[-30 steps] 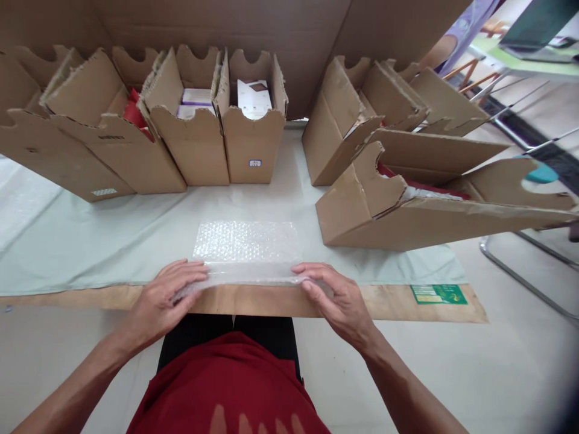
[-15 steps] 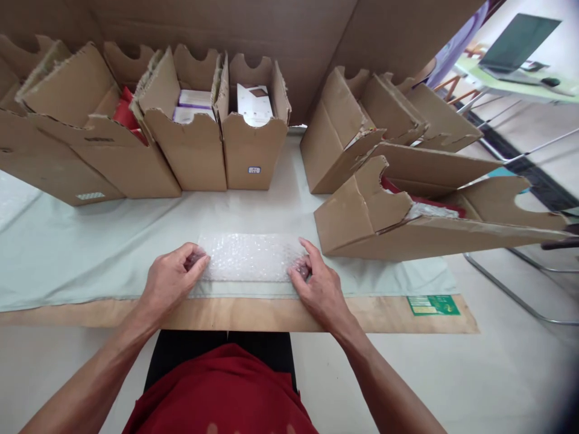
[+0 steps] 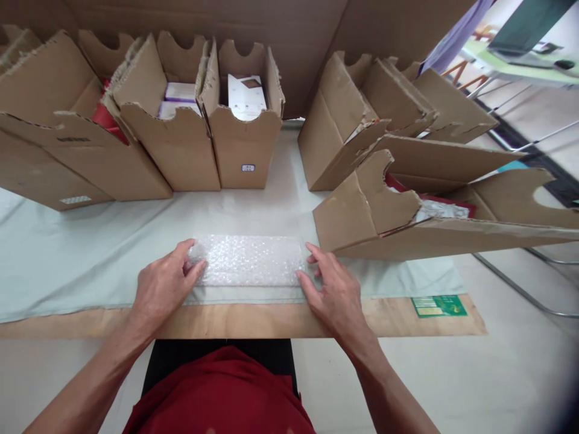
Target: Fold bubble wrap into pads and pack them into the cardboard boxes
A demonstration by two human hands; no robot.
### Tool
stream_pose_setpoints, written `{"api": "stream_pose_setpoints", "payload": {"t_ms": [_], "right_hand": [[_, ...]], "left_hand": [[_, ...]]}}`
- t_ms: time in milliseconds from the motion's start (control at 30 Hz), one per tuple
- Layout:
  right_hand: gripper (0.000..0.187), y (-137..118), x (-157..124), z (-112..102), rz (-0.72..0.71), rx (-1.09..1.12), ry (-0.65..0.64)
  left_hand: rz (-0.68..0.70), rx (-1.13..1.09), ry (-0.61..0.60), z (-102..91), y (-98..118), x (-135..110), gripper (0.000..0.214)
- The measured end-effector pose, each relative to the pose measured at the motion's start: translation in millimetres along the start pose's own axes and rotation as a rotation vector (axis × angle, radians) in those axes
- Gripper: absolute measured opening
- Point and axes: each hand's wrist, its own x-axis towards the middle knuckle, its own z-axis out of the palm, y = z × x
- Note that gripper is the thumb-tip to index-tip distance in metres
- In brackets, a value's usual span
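A folded strip of bubble wrap (image 3: 251,260) lies flat on the pale green cloth (image 3: 67,259), close to the table's near edge. My left hand (image 3: 163,288) pinches the strip's left end between thumb and curled fingers. At the strip's right end rests my right hand (image 3: 333,290), its fingers stretched out and its thumb lying on the near corner.
A row of open cardboard bins (image 3: 181,135) stands at the back left, some holding red, white and purple packets. More bins (image 3: 362,205) lie tipped at the right, the nearest just beyond my right hand. A green label (image 3: 438,305) sits on the wooden table edge.
The near flap of bubble wrap was folded forward over the rest, making a shorter, thicker strip. Both hands moved from the table edge onto the strip's two ends; the right hand's fingers have flattened.
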Motion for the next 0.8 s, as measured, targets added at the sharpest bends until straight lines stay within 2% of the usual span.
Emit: {"api": "stream_pose_setpoints", "payload": {"t_ms": [133, 200, 300, 367, 433, 500, 567, 667, 800], "right_hand": [[0.022, -4.3, 0.5, 9.2, -0.130, -0.099, -0.048], [0.016, -3.7, -0.5, 9.3, -0.137, -0.114, -0.075], [0.017, -0.5, -5.2, 1.3, -0.137, -0.062, -0.068], [0.022, 1.7, -9.5, -5.2, -0.179, -0.031, -0.079], [0.028, 3.3, -13.2, -8.6, -0.241, -0.041, -0.113], [0.032, 4.7, -15.1, -7.4, -0.287, -0.080, -0.135], [0.032, 6.0, -14.9, -3.1, -0.311, -0.129, -0.113], [0.030, 7.7, -11.8, 2.9, -0.342, -0.159, -0.044], [0.024, 8.8, -7.3, 3.8, -0.325, -0.037, 0.014]], "left_hand": [[0.010, 0.011, 0.042, 3.6, -5.2, -3.8, 0.041], [0.072, 0.003, 0.143, 4.6, -8.3, -6.4, 0.039], [0.305, -0.014, 0.390, 2.9, -10.8, -12.9, 0.035], [0.503, -0.019, 0.454, 1.1, -10.5, -18.4, 0.030], [0.656, -0.005, 0.395, 0.8, -9.6, -23.0, 0.024], [0.729, 0.022, 0.307, 2.5, -9.4, -25.3, 0.020], [0.740, 0.042, 0.272, 4.9, -10.0, -25.1, 0.018], [0.742, 0.061, 0.285, 6.2, -10.8, -23.0, 0.019], [0.748, 0.110, 0.302, 4.0, -9.9, -21.1, 0.019]]}}
